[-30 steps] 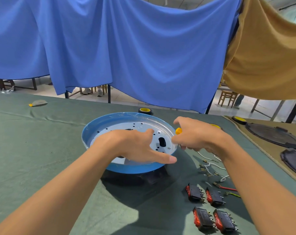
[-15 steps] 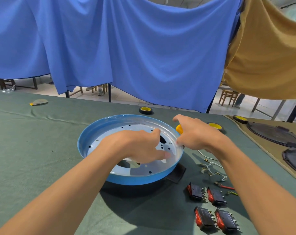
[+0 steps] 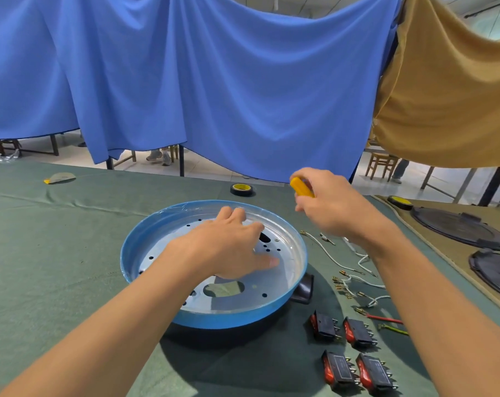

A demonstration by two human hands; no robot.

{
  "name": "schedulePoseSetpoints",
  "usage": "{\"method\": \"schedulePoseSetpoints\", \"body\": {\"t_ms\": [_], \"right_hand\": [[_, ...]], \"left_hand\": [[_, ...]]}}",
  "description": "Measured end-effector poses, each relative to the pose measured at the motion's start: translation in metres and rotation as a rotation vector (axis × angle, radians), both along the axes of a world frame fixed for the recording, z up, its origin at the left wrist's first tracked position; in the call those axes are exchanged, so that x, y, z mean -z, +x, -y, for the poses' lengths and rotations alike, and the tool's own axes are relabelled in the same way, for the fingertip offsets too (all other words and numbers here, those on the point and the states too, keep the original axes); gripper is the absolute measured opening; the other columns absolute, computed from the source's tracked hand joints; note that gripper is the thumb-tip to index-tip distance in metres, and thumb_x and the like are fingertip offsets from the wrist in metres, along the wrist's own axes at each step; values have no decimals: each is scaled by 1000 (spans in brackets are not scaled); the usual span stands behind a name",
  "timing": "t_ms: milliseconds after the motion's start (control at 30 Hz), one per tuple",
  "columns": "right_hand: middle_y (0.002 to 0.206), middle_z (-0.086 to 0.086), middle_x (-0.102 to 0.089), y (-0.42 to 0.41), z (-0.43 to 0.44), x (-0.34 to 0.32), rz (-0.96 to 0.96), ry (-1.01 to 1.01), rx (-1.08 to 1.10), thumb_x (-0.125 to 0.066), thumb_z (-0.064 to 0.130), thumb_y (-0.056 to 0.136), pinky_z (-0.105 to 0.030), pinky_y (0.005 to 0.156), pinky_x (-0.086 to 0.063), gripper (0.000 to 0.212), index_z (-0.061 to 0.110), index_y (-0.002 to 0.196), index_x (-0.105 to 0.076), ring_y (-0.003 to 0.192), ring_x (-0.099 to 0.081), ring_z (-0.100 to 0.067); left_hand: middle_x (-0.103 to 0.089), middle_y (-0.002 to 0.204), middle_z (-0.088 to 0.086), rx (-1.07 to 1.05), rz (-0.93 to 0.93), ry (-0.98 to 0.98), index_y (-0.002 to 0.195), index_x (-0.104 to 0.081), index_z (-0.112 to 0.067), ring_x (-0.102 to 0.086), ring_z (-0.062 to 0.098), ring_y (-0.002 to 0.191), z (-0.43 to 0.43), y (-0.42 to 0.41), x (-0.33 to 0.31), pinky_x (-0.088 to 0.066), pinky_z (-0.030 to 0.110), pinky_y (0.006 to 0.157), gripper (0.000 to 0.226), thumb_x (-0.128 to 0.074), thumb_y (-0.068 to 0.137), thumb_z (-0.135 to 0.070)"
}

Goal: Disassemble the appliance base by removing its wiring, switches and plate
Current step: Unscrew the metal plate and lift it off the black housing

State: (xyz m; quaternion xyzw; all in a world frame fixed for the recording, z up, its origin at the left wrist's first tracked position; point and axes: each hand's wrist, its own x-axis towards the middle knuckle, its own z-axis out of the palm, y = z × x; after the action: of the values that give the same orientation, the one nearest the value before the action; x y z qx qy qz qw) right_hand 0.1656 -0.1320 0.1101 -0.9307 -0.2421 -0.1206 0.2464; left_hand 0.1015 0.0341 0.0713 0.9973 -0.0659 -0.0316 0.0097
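The round blue appliance base (image 3: 145, 245) lies on the green cloth with its perforated silver plate (image 3: 283, 279) facing up. My left hand (image 3: 228, 247) rests flat on the plate, fingers spread. Above the base's far right rim, my right hand (image 3: 329, 207) grips a yellow-handled screwdriver (image 3: 300, 187); its shaft is hidden. Several black-and-red rocker switches (image 3: 354, 353) lie at the lower right. Loose white, red and green wires (image 3: 360, 273) lie right of the base. A black part (image 3: 304, 289) sticks out under the base's right edge.
A black-and-yellow tape roll (image 3: 242, 189) sits behind the base, another (image 3: 399, 202) at the far right. Two dark round covers (image 3: 457, 227) lie on a tan mat at the right. A small yellow-edged object (image 3: 59, 177) lies far left. Blue and tan cloths hang behind the table.
My right hand has lifted the screwdriver up and away from the plate's rim. My left hand has slid further onto the plate. The base has tipped back down flat.
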Motion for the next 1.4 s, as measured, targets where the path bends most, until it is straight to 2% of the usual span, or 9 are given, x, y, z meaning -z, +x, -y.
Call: {"method": "schedulePoseSetpoints", "body": {"t_ms": [67, 200, 300, 433, 567, 700, 1167, 1300, 1400], "right_hand": [[107, -11, -61, 0, -4, 2, 152, 201, -50, -55, 10, 93, -47, 88, -50, 31, 12, 124, -54, 94, -64, -29], [100, -5, -62, 1, -7, 5, 346, 565, -57, -63, 12, 92, -46, 83, -55, 34, 13, 125, -56, 90, -68, -26], [88, 4, -61, 3, -8, 8, 274, 816, -74, -63, 9, 91, -43, 73, -59, 24, 16, 114, -58, 80, -73, -16], [90, -1, -60, 7, -10, 12, 87, 1037, -113, -63, 6, 92, -40, 67, -61, 17, 17, 103, -57, 76, -74, -19], [92, -2, -59, 7, -16, 22, 93, 963, -110, -62, 9, 94, -42, 70, -61, 16, 17, 105, -54, 78, -74, -18], [89, 3, -58, 7, -18, 28, 143, 864, -90, -61, 11, 94, -43, 69, -60, 17, 14, 109, -54, 79, -73, -16], [88, 5, -60, 11, -17, 30, 153, 764, -78, -61, 13, 94, -40, 70, -61, 18, 14, 110, -54, 74, -72, -10], [88, 3, -60, 8, -13, 24, 121, 697, -113, -61, 11, 94, -38, 70, -61, 16, 16, 107, -54, 74, -73, -12], [93, -4, -62, 5, -10, 18, 90, 636, -166, -59, 10, 95, -36, 70, -61, 15, 16, 109, -56, 77, -73, -12]], "left_hand": [[-25, 153, 0, 31, -87, -3, 149, -24, -37, -18, 25, 140, 1, -1, 1, -28, 50, 109, 73, -34, 86, -73], [-27, 156, -4, 55, -152, -13, 151, -21, -37, -24, 25, 140, 1, 0, 2, -26, 49, 111, 75, -34, 86, -72], [-30, 155, -4, 58, -131, -14, 150, -22, -37, -27, 25, 139, 1, 1, 2, -28, 47, 110, 75, -35, 85, -73], [-31, 154, -4, 60, -122, -30, 149, -24, -38, -27, 24, 138, 0, 2, 3, -29, 47, 109, 75, -37, 85, -73], [-32, 153, -3, 59, -129, -34, 149, -18, -44, -26, 25, 137, -1, 2, 4, -29, 48, 109, 74, -36, 85, -74], [-33, 152, -3, 61, -130, -6, 148, -23, -46, -27, 25, 136, 1, 1, 2, -29, 47, 107, 71, -34, 85, -75], [-32, 154, -3, 77, -155, 15, 150, -20, -43, -27, 25, 137, 3, 0, -1, -29, 43, 105, 69, -33, 88, -71], [-46, 144, -7, 72, -179, -71, 147, -31, -42, -44, 19, 123, -8, 2, -8, -35, 31, 91, 52, -35, 97, -56], [-48, 143, -11, 34, -184, -176, 141, -45, -40, -46, 16, 126, -26, 0, -17, -35, 33, 103, 40, -36, 102, -41]]}}
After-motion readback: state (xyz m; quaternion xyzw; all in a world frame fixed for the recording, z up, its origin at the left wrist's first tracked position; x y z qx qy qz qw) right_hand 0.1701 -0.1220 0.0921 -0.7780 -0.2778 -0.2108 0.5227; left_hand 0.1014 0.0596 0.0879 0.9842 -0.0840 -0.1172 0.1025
